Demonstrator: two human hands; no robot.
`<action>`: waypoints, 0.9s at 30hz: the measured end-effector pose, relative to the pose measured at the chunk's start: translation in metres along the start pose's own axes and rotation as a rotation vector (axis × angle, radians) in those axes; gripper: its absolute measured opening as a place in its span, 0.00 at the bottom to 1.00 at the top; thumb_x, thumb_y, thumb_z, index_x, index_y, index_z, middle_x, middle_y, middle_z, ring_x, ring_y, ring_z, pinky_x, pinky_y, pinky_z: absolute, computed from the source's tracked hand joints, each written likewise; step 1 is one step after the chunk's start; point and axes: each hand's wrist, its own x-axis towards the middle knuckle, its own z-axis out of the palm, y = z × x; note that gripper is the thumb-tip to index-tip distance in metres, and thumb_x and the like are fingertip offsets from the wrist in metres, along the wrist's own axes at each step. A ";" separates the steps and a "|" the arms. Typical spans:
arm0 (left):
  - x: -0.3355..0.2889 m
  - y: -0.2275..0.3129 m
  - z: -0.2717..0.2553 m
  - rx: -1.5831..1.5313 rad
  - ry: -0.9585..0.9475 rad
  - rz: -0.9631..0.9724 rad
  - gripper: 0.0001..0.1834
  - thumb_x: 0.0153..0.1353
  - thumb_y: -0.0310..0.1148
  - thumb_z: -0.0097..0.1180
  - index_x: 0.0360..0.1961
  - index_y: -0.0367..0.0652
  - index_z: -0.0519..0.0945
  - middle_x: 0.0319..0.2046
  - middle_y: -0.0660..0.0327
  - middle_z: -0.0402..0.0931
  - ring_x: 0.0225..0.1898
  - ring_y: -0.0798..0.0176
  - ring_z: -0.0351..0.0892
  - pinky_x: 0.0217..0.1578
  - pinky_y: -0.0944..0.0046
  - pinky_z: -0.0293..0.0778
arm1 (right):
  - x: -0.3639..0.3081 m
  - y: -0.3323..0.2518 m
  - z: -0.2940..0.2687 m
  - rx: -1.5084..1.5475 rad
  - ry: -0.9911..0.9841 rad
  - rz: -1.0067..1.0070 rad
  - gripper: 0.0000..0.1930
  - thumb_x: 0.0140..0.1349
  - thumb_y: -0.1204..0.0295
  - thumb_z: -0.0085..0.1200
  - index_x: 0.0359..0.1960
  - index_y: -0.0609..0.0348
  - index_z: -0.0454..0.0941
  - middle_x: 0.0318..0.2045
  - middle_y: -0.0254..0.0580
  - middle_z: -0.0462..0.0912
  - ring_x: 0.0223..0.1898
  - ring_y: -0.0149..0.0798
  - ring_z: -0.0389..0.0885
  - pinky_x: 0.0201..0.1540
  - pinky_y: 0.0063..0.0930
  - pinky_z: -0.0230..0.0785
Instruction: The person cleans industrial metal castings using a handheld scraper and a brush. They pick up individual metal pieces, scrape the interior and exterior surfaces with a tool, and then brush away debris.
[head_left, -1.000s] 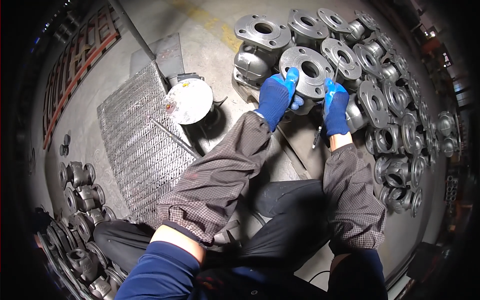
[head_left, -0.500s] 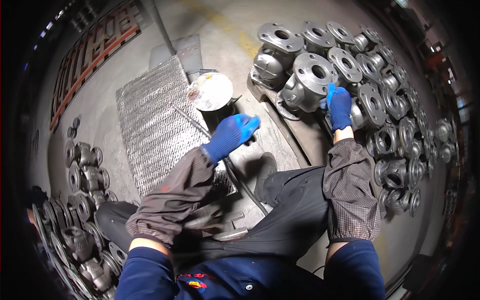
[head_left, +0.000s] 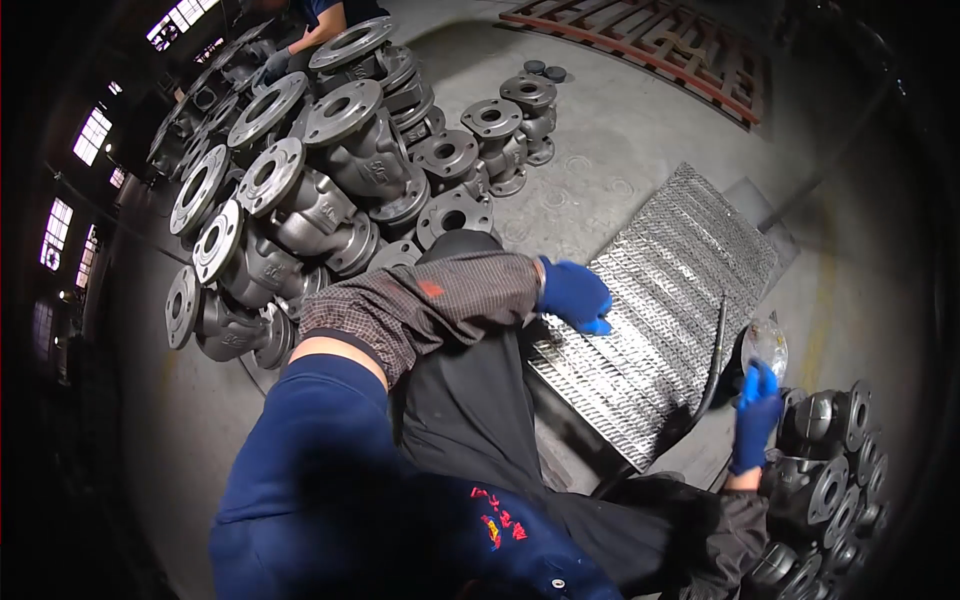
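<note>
My left hand, in a blue glove, hovers above the near left part of the ridged metal plate. Its fingers are loosely bent, the thumb stands apart, and nothing shows in them. On the right, my gloved right hand is raised with fingers stretched upward, no object visible in it. Just beyond its fingertips is a round, pale-topped stand, partly covered by the hand. A dark hose with a rod-like end lies over the plate's right side, between my hands.
Grey flanged valve bodies are heaped at the left, with another group at the lower right. Another person's arm reaches in behind the left heap. An orange-red metal rack lies on the floor at the far side.
My view has swung left, bringing the left heap and another person's arm into sight. My right hand has come away from the valve bodies on the right; my left now hovers over the plate.
</note>
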 end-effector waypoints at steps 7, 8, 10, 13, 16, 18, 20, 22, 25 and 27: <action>0.018 -0.158 -0.069 -0.387 0.325 -0.347 0.27 0.58 0.55 0.50 0.30 0.37 0.82 0.24 0.55 0.81 0.25 0.59 0.79 0.30 0.58 0.74 | 0.024 -0.007 0.148 -0.621 -0.059 -0.093 0.18 0.60 0.66 0.52 0.49 0.61 0.75 0.40 0.54 0.81 0.41 0.56 0.78 0.41 0.45 0.72; 0.027 -0.187 -0.085 -0.185 0.421 -0.340 0.27 0.58 0.54 0.50 0.33 0.37 0.82 0.28 0.51 0.81 0.28 0.50 0.80 0.35 0.53 0.74 | 0.027 0.015 0.158 -0.593 0.079 -0.233 0.17 0.59 0.68 0.51 0.49 0.62 0.75 0.39 0.58 0.79 0.39 0.59 0.78 0.40 0.48 0.71; 0.037 -0.239 -0.095 0.026 0.607 -0.356 0.23 0.62 0.49 0.46 0.39 0.39 0.81 0.31 0.48 0.81 0.33 0.47 0.81 0.39 0.51 0.74 | 0.020 0.008 0.176 -0.654 0.028 -0.042 0.20 0.56 0.71 0.52 0.52 0.62 0.73 0.44 0.62 0.76 0.41 0.60 0.77 0.41 0.48 0.70; 0.062 -0.262 -0.141 -0.060 0.672 -0.776 0.22 0.60 0.48 0.51 0.42 0.40 0.80 0.34 0.50 0.81 0.39 0.49 0.81 0.41 0.54 0.74 | 0.017 0.005 0.187 -0.601 0.095 -0.044 0.23 0.56 0.76 0.52 0.56 0.63 0.70 0.48 0.63 0.74 0.45 0.61 0.76 0.47 0.45 0.69; 0.106 -0.321 -0.155 -0.007 0.701 -0.937 0.21 0.58 0.46 0.52 0.44 0.40 0.78 0.36 0.50 0.81 0.42 0.50 0.81 0.42 0.54 0.73 | 0.017 0.010 0.188 -0.594 0.132 -0.042 0.24 0.56 0.77 0.51 0.58 0.63 0.69 0.49 0.62 0.74 0.47 0.60 0.75 0.50 0.43 0.68; 0.132 -0.357 -0.159 0.066 0.701 -0.978 0.21 0.57 0.45 0.52 0.46 0.41 0.77 0.36 0.50 0.81 0.42 0.50 0.81 0.44 0.54 0.72 | 0.018 0.009 0.188 -0.541 0.102 0.000 0.25 0.56 0.78 0.50 0.59 0.63 0.68 0.50 0.62 0.73 0.49 0.59 0.74 0.52 0.42 0.67; 0.154 -0.381 -0.164 0.141 0.688 -0.995 0.22 0.57 0.43 0.52 0.48 0.41 0.76 0.37 0.50 0.81 0.42 0.49 0.80 0.45 0.53 0.70 | 0.020 0.011 0.186 -0.565 0.045 0.052 0.25 0.57 0.76 0.47 0.58 0.67 0.67 0.49 0.62 0.73 0.50 0.59 0.72 0.54 0.43 0.65; 0.172 -0.401 -0.164 0.202 0.678 -0.990 0.23 0.56 0.42 0.52 0.50 0.42 0.74 0.37 0.50 0.81 0.42 0.49 0.80 0.47 0.52 0.69 | 0.024 0.006 0.186 -0.582 0.017 0.055 0.23 0.57 0.77 0.46 0.57 0.69 0.69 0.51 0.62 0.72 0.50 0.57 0.74 0.53 0.40 0.68; 0.192 -0.419 -0.169 0.283 0.680 -0.946 0.24 0.55 0.40 0.52 0.52 0.43 0.72 0.37 0.50 0.81 0.43 0.48 0.80 0.49 0.51 0.67 | 0.027 0.005 0.189 -0.637 0.013 0.064 0.23 0.60 0.73 0.47 0.58 0.68 0.68 0.51 0.63 0.71 0.52 0.58 0.71 0.53 0.41 0.68; 0.199 -0.424 -0.169 0.330 0.684 -0.902 0.25 0.54 0.39 0.52 0.54 0.43 0.71 0.38 0.50 0.80 0.43 0.48 0.79 0.50 0.50 0.66 | 0.028 0.006 0.193 -0.608 0.035 0.097 0.24 0.60 0.72 0.47 0.58 0.68 0.67 0.50 0.63 0.71 0.51 0.59 0.71 0.52 0.42 0.67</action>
